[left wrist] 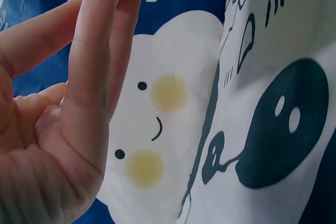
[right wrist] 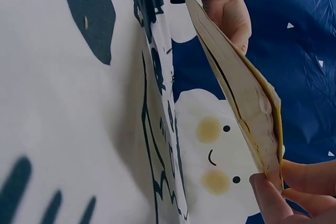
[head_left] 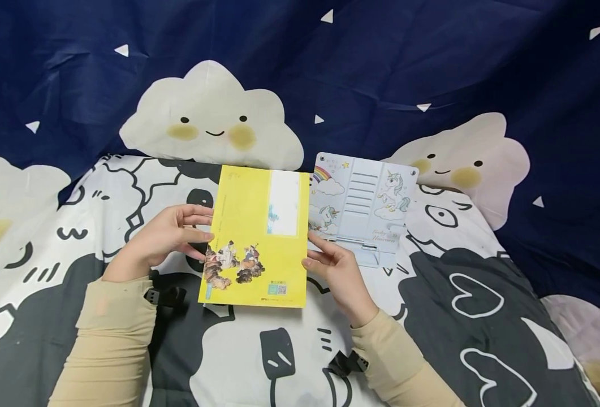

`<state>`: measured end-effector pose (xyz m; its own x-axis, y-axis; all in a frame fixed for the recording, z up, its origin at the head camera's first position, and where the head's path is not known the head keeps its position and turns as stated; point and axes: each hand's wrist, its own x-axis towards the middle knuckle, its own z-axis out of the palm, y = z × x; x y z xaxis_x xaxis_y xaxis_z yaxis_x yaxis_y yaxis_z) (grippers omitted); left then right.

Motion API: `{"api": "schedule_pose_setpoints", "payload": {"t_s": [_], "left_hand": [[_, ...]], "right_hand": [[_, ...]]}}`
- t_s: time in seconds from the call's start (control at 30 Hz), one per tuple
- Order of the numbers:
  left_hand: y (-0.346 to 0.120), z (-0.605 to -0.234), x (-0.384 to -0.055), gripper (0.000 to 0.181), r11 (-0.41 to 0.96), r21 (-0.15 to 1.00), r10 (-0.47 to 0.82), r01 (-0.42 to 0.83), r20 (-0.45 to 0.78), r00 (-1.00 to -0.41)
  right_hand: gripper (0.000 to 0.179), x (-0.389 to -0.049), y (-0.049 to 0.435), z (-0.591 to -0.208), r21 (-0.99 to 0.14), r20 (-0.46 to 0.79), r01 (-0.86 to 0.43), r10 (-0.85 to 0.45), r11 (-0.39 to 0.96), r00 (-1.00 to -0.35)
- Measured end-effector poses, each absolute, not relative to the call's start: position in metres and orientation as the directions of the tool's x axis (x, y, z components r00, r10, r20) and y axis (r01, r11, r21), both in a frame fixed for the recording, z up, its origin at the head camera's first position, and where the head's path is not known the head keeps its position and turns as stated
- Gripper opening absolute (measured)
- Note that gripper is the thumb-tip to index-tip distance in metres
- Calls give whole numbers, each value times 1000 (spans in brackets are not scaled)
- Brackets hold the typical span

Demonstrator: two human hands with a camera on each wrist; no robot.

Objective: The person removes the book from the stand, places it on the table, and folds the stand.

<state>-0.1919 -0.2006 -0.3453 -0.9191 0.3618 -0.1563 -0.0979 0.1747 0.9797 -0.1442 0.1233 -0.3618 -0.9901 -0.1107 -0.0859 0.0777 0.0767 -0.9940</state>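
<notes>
The yellow book (head_left: 249, 215) is pinched at its side edges by the left hand (head_left: 164, 240) and right hand (head_left: 337, 274); seemingly light and bendable, it is best held there.

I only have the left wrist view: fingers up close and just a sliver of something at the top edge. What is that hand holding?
Observer: The left hand holds a yellow book by its left edge, as the head view shows.
Operator: Is the other hand on it too?
Observer: Yes, the right hand pinches the opposite edge.
Operator: Anything close beside it that I should know about?
Observer: A pale blue unicorn-print stand, just to the right of the book in the head view.
</notes>
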Motion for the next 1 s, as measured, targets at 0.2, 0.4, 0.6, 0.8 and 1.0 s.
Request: {"api": "schedule_pose_setpoints", "payload": {"t_s": [0.2,0.4,0.6,0.8,1.0], "left_hand": [[-210,-352,-192,62,194,973,383,-127,-194,-903],[-216,-356,-193,65,219,965,404,-148,-227,-886],[-216,-360,-195,65,254,952,413,-169,-265,-871],[-216,-364,-197,64,303,934,411,-189,-307,-858],[-216,-368,-199,63,347,918,399,-189,-327,-857]], "right_hand": [[57,-143,119,-368,-994,-104,98,-165,45,-981],[58,-143,117,-372,-991,-134,127,-178,48,-975],[58,-144,116,-375,-987,-151,140,-179,74,-972],[57,-146,116,-379,-978,-181,156,-184,141,-966],[56,-148,118,-383,-971,-201,166,-211,172,-957]]}}
